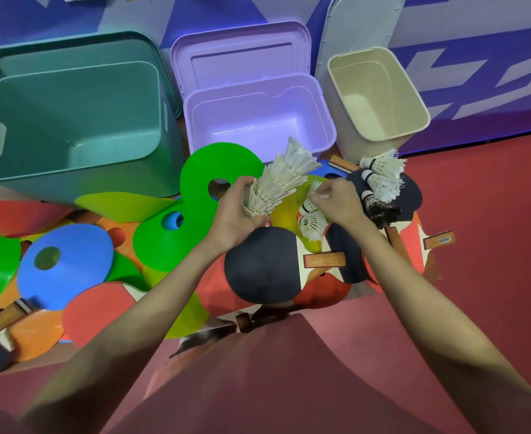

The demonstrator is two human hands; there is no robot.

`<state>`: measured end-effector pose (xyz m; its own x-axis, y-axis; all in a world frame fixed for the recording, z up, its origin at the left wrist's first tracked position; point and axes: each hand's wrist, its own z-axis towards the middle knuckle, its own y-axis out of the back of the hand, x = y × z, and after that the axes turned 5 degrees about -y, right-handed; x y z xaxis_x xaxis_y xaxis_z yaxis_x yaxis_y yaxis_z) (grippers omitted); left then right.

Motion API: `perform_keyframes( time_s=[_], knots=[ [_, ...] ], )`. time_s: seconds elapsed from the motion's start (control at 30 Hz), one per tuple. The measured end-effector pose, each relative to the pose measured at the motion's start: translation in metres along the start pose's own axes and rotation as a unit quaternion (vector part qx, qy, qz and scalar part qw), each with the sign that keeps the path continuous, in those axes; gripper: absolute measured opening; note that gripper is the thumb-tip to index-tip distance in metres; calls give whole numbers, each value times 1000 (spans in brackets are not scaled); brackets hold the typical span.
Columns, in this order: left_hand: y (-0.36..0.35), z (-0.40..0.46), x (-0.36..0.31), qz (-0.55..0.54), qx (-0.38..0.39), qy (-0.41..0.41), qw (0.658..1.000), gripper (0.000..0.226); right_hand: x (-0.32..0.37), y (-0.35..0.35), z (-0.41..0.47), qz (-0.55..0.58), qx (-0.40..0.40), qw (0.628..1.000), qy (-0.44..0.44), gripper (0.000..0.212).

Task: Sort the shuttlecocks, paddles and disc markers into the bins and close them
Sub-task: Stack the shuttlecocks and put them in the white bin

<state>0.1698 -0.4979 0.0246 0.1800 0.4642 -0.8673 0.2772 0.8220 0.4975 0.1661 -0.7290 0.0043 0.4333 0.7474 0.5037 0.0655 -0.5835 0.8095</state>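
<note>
A smooth red floor [492,233] met a blue-and-white patterned wall [477,73]; pink fabric [289,386] filled the foreground.

A red floor [483,220] fills the right and lower part of the view, smooth and matte. Behind it stands a wall [477,57] painted in deep blue with broad white and pale grey angular shapes; its lower edge turns purple where it meets the floor. The light is even and bright, with a faint violet cast along the wall's base.
</note>
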Motion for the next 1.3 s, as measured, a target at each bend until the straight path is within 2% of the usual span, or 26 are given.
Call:
perform_keyframes(
  time_s=[0.07, 0.17, 0.27, 0.37, 0.47, 0.6, 0.67, 0.77, 0.9, 1.0, 1.07, 1.17, 1.3],
  knots=[
    [1, 0, 0, -2, 5, -2, 1000, 66, 1, -7, 0, -35, -11, 999, -5, 29],
    [6, -1, -1, -6, 11, -11, 1000, 66, 3, -8, 1, -16, -18, 999, -23, 21],
    [11, -1, -2, -10, 15, -14, 1000, 64, 7, 6, -8, 45, -112, 992, 23, 21],
    [12, 0, -2, -3, 25, -14, 1000, 68, 22, 32, -34, 228, -243, 940, 67, 21],
    [8, 1, 0, 6, 27, -17, 999, 65, 36, 51, -53, 320, -300, 893, 100, 16],
    [3, 5, -1, 16, 28, -31, 999, 65, 40, 51, -58, 281, -277, 904, 161, 16],
    [2, 7, -3, 19, 26, -38, 999, 63, 40, 49, -57, 249, -305, 903, 170, 16],
    [3, 8, -1, 6, 21, -37, 999, 60, 35, 49, -55, 235, -356, 893, 144, 17],
    [5, 6, 3, -21, 25, -30, 999, 59, 36, 55, -56, 284, -394, 866, 114, 20],
    [4, 6, 5, -29, 25, -31, 999, 59, 39, 56, -63, 278, -370, 871, 163, 16],
    [3, 6, 4, -29, 26, -29, 999, 61, 41, 49, -65, 267, -294, 897, 192, 15],
    [-2, 6, -2, -37, 37, -34, 998, 61, 43, 40, -67, 277, -188, 924, 187, 17],
    [-2, 5, -5, -55, 37, -12, 998, 65, 47, 44, -67, 334, -134, 921, 151, 17]
  ],
)
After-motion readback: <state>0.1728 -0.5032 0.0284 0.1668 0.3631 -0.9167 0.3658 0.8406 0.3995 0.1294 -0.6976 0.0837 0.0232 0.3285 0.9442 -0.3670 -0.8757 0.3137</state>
